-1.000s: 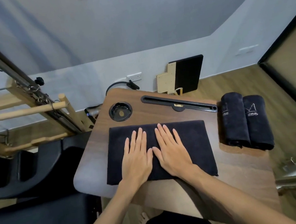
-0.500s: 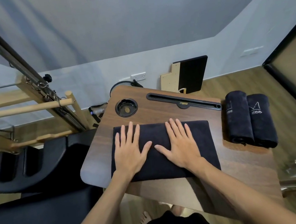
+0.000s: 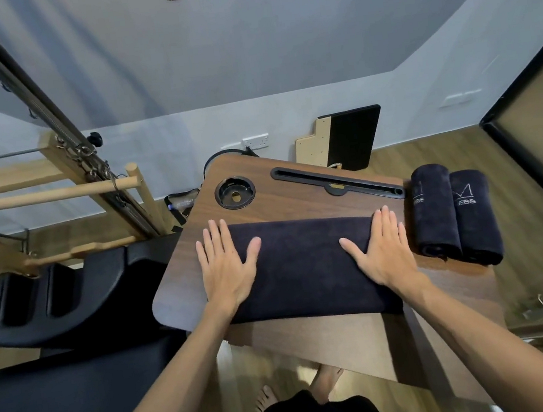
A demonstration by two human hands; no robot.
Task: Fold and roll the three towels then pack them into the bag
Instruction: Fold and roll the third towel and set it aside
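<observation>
Bare wooden tabletop (image 3: 297,199) lies open between the folded towel (image 3: 305,267) and the round cup recess (image 3: 235,192) and long black slot (image 3: 336,183) at the far edge. Two rolled towels (image 3: 454,216) crowd the right end, while a black padded bench (image 3: 67,288) and wooden frame (image 3: 54,196) hem in the left.

Left hand (image 3: 225,269) and right hand (image 3: 385,253) lie flat, fingers straight, spread well apart.

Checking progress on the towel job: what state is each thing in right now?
Flat towel: folded, lying flat on the table, not yet rolled.
Rolled towels: two, rolled, side by side at the table's right end.
Left hand: open, pressing the towel's left end.
Right hand: open, pressing its right end.
Table: bearing all three towels.
</observation>
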